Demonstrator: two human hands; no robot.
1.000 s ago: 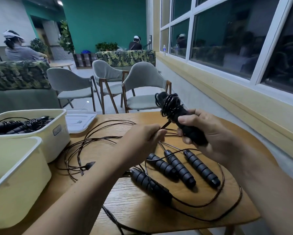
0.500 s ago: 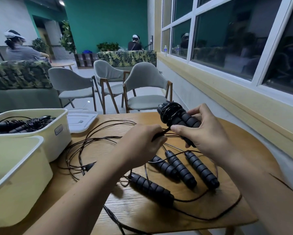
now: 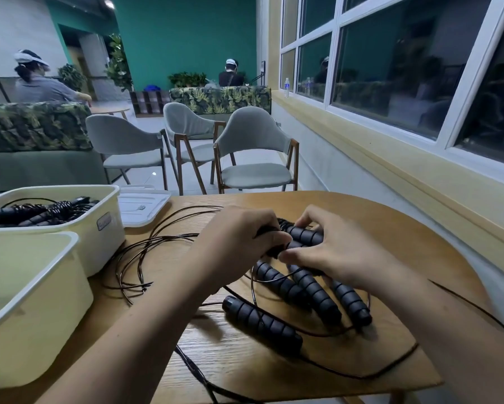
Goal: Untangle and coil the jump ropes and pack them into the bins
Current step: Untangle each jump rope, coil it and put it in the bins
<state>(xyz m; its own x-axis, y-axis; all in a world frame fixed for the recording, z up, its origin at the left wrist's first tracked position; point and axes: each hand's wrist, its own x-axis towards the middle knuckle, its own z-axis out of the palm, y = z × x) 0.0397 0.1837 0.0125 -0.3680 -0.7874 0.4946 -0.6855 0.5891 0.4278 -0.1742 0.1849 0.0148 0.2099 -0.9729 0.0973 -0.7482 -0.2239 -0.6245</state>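
Left hand [image 3: 239,243] curls its fingers [image 3: 269,237] round one end of the rope-wound handles [image 3: 306,236] above the table [image 3: 414,252], right hand [image 3: 341,258] pinching the other end.

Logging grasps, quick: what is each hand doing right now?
Left hand: grips one end of the black handle bundle.
Right hand: fingers and thumb pinch the same bundle.

The left hand [image 3: 236,243] and right hand [image 3: 342,256] hide most of the handle bundle [image 3: 304,235] they grip, the near bin [image 3: 41,330] runs off the left edge, and the label [image 3: 103,221] on the far bin [image 3: 106,252] is unreadable
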